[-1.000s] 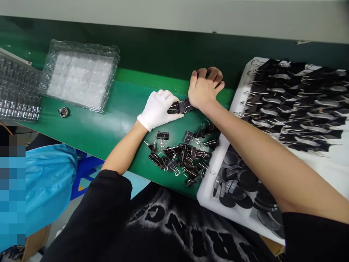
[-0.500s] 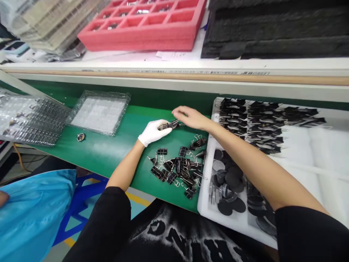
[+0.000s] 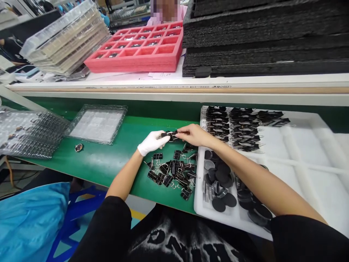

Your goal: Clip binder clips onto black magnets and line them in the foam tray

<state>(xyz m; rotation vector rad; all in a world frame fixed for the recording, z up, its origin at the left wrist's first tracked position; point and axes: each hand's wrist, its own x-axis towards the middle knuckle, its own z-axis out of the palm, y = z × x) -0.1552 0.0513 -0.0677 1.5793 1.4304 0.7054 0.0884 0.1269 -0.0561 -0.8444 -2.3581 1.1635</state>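
My left hand (image 3: 151, 142), in a white glove, and my bare right hand (image 3: 192, 134) together pinch a black binder-clipped part (image 3: 169, 135) above the green work surface (image 3: 109, 160). Both hands are closed on it. Just below them lies a loose pile of black binder clips (image 3: 174, 171). My right forearm crosses a white foam tray (image 3: 300, 160) that holds rows of clipped black parts (image 3: 240, 125) at its back and black round discs (image 3: 226, 182) at its near left.
Clear plastic blister trays (image 3: 98, 123) lie on the left of the green surface, beside a small round metal part (image 3: 79, 147). A raised shelf behind carries a red compartment tray (image 3: 144, 47), stacked black foam (image 3: 261, 36) and clear trays (image 3: 65, 40). Another person sits beyond it.
The view has lifted, so the shelf and the red tray now show. My hands raised the clipped part off the surface; the right hand went from pressing down to pinching its end.
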